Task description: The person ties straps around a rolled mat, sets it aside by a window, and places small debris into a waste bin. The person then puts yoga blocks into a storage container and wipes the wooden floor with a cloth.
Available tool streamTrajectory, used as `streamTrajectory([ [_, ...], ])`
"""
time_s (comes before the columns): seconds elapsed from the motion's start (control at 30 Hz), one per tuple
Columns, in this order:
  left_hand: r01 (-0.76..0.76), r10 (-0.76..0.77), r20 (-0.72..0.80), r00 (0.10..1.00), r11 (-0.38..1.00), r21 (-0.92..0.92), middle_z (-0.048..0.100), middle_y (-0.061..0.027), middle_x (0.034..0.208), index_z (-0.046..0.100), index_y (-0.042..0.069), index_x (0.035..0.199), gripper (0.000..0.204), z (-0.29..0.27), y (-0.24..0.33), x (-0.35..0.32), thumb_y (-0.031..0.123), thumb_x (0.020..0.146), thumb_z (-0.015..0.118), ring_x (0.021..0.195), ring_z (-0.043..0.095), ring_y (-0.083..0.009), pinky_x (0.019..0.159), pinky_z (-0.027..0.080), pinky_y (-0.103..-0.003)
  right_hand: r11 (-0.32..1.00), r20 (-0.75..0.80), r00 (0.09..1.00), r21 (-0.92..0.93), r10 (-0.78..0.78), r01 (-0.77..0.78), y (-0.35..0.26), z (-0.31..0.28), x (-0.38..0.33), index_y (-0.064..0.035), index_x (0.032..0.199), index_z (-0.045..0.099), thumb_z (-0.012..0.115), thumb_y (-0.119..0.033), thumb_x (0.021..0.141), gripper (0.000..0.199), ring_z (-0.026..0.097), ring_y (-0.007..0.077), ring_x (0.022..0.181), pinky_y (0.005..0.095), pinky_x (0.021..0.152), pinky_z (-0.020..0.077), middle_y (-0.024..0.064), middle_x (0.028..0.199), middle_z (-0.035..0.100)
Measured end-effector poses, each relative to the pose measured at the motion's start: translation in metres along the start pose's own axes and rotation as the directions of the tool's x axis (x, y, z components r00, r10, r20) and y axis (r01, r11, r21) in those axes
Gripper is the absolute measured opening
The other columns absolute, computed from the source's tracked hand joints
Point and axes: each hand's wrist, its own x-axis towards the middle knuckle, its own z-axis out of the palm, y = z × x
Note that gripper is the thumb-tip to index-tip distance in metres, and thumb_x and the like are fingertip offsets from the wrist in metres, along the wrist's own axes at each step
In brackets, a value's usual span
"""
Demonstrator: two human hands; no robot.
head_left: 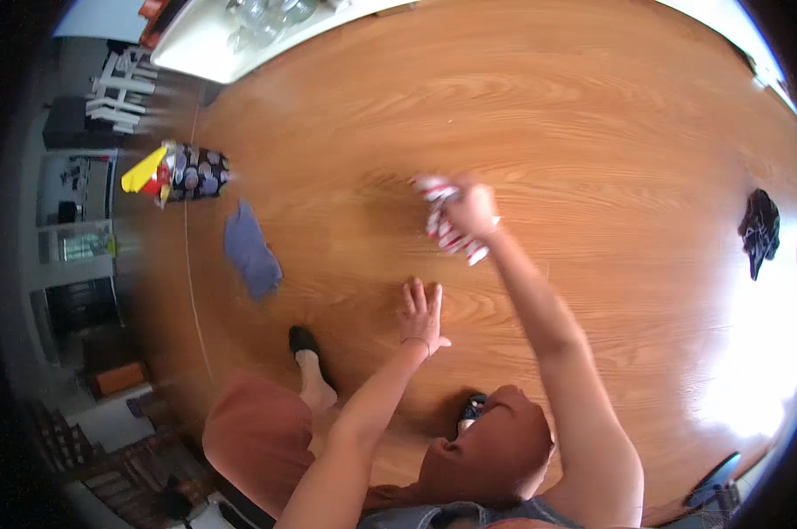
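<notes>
A red-and-white striped cloth (447,231) is bunched under my right hand (471,212), pressed against the wood-look floor (592,150). The hand is a little blurred, its fingers closed round the cloth. Nearer to me and slightly left, my left hand (422,317) is stretched out over the floor with fingers spread and nothing in it. Whether its palm bears on the floor I cannot tell for sure. My bent knees and dark shoes show below my arms.
A blue-grey cloth (253,249) lies on the floor to the left. Beyond it stands a dark patterned bag (197,172) with yellow and red things at its top. At far right lies a crumpled black item (759,231). A white shelf (204,53) with glassware stands at the far left.
</notes>
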Motion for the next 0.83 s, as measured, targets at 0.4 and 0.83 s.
streamTrajectory([
  [0.4,-0.133,0.133,-0.014,0.991,0.990,-0.047,0.003,-0.0213,0.137,0.014,0.021,0.133,0.104,0.004,0.002,-0.002,0.045,0.052,0.073,0.124,0.005,-0.0427,0.087,0.023,-0.065,0.685,-0.433,0.891,-0.608,0.138,-0.402,0.153,-0.168,0.054,-0.0147,0.115,0.050,0.052,-0.017,0.067,0.048,0.040,0.0295,0.108,0.0362,0.093,0.0314,0.0151,0.115,0.044],
  [0.83,-0.181,0.180,-0.026,0.983,0.983,-0.013,0.002,-0.0234,0.136,0.012,0.018,0.134,0.102,0.008,-0.006,-0.005,0.048,0.055,0.069,0.122,0.006,-0.0455,0.086,0.017,-0.069,0.684,0.490,0.867,-0.601,-0.092,0.412,0.020,0.129,0.058,-0.0218,0.123,0.040,0.058,-0.022,0.067,0.059,0.030,0.0316,0.120,0.0399,0.087,0.0417,0.0110,0.133,0.024],
])
